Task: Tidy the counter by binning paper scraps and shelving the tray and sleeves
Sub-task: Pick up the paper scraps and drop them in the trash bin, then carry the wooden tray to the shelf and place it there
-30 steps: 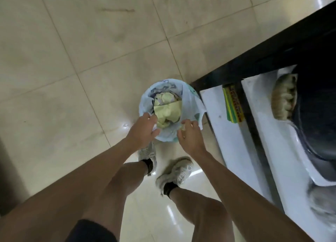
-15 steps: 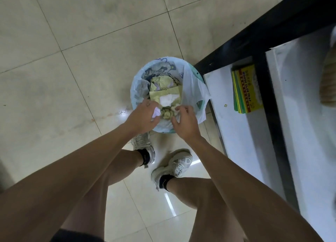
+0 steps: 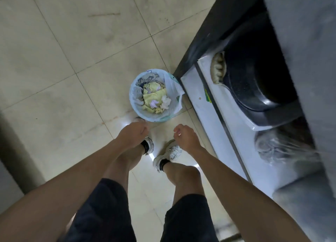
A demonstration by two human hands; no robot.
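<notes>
- Tiled floor (image 3: 54,59) fills the left side, pale, some scuffs.
- Left hand (image 3: 133,132) loosely curled, holding nothing visible, just short of the bin.
- Bin (image 3: 134,103) w/ plastic liner stands on the floor beside the shelf corner; paper scraps (image 3: 154,98) lie inside it, yellow-green + white, heaped near the rim.
- Right hand (image 3: 185,138) also loosely curled, apart from the bin; small pale speck at the fingers, can't tell if it's a scrap.
- Shelf (image 3: 209,118) at right: dark tray-like item (image 3: 254,81) on it, blurred.
- Binning looks done, imo. Check palms for stuck bits, drop any over the bin centre, then head back to the tabletop for tray + sleeves.
</notes>
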